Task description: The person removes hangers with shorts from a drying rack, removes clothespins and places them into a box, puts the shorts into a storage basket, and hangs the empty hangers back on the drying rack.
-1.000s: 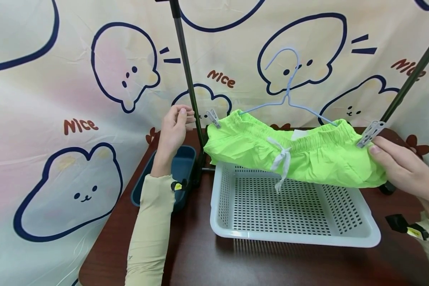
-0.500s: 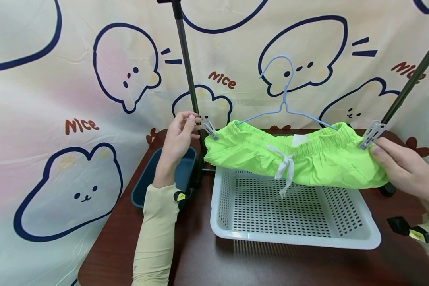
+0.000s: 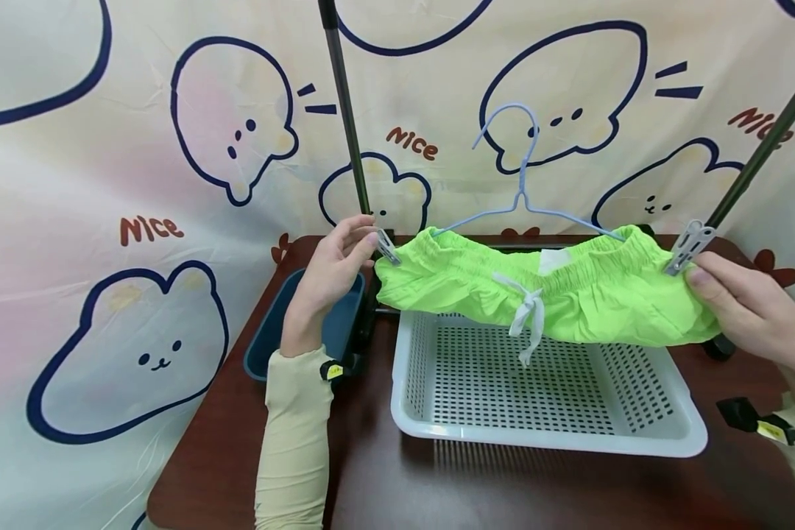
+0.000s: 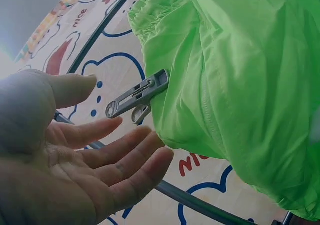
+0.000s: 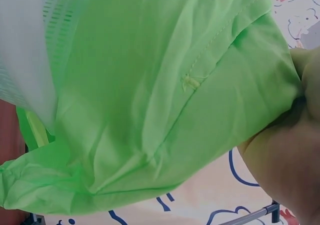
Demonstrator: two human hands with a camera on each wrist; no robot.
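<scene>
Bright green shorts with a white drawstring hang from a pale blue wire hanger over the basket. A grey clip pins the left end of the waistband and another grey clip pins the right end. My left hand sits right at the left clip. In the left wrist view the left hand has relaxed, spread fingers, with the clip lying between thumb and fingers untouched. My right hand pinches the right end of the shorts below the right clip. The right wrist view shows the right hand against the green fabric.
A white perforated basket stands on the dark wooden table beneath the shorts. A dark blue tray lies at the left. Two dark rack poles rise behind. A cartoon-print cloth covers the back.
My left hand has moved right and slightly down, up to the left clip. The hanger and shorts have tilted and dropped slightly. My right hand has kept its hold.
</scene>
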